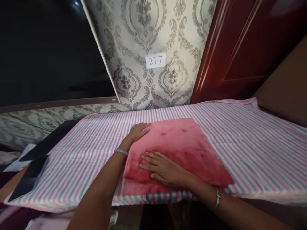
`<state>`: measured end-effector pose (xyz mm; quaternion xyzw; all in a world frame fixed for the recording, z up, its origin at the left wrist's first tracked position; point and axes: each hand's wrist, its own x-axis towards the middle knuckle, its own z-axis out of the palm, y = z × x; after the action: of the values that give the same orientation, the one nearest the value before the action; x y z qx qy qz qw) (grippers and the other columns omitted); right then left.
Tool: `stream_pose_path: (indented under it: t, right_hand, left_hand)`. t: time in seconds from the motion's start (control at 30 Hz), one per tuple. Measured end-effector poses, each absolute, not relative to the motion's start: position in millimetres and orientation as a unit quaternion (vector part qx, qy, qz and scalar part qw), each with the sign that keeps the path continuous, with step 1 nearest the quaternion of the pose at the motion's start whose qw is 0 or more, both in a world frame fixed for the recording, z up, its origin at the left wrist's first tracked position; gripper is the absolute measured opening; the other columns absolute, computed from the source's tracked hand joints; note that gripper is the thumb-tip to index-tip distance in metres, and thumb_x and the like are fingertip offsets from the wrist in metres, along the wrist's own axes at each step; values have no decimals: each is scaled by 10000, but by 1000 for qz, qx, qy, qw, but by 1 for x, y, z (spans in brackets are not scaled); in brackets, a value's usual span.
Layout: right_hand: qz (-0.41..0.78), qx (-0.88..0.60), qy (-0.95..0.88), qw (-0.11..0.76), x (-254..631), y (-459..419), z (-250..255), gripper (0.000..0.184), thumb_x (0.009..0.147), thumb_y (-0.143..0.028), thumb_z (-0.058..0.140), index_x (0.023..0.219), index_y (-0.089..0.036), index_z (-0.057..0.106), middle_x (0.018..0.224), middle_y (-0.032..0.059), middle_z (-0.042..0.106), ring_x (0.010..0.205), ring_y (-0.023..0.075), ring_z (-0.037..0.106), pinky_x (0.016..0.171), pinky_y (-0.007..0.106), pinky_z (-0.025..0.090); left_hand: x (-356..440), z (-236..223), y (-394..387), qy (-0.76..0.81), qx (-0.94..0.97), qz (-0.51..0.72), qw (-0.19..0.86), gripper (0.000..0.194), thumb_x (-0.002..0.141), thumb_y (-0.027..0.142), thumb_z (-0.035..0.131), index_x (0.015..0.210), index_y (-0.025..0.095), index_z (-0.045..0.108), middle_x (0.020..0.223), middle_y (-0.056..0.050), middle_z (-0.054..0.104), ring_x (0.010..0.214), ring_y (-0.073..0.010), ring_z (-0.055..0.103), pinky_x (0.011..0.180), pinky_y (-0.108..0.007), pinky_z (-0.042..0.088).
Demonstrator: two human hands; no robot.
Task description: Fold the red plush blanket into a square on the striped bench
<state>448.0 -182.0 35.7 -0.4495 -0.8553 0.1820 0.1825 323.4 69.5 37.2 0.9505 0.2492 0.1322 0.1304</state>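
A folded pink plush cloth (177,140), lighter at the back and deeper red-pink toward the front, lies on a striped table cover (249,143). My left hand (139,131) rests on its back left corner, fingers stretched out. Flat on the left front part of the cloth is my right hand (165,169), with its fingers spread. Neither hand grips the fabric. Along the front, a lower layer of the cloth shows beneath the upper one.
A large dark screen (52,54) hangs over the left side. Dark flat panels (31,175) lie at the left end. Behind stands patterned wallpaper with a paper label (155,60) marked 277. A dark red wooden door (230,48) is at the back right.
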Motion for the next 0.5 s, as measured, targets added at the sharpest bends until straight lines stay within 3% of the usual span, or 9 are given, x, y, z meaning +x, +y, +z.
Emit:
stream_pose_path:
  t: [0.1, 0.3, 0.5]
  right_hand:
    - [175, -459, -852, 180, 447, -182, 35, 496, 1063, -348, 405, 1554, -286, 382, 1650, -11, 271, 1533, 131, 160, 1268, 390, 67]
    - [147, -460, -859, 169, 449, -182, 33, 485, 1056, -314, 410, 1539, -269, 414, 1633, 12, 310, 1526, 157, 206, 1265, 425, 115]
    - [123, -464, -860, 172, 442, -182, 36, 468, 1054, -316, 410, 1518, -271, 451, 1607, 32, 371, 1500, 185, 289, 1250, 449, 181]
  left_hand:
    - [325, 38, 66, 262, 952, 104, 118, 610, 997, 559, 321, 1472, 220, 498, 1521, -59, 522, 1410, -214, 456, 1206, -405, 295]
    - [329, 55, 52, 325, 939, 56, 101, 611, 983, 575, 373, 1520, 286, 413, 1617, -64, 380, 1515, -297, 285, 1238, -578, 95]
    - [306, 87, -6, 350, 932, 59, 76, 598, 1019, 509, 318, 1547, 231, 360, 1654, -100, 289, 1545, -268, 208, 1245, -539, 111]
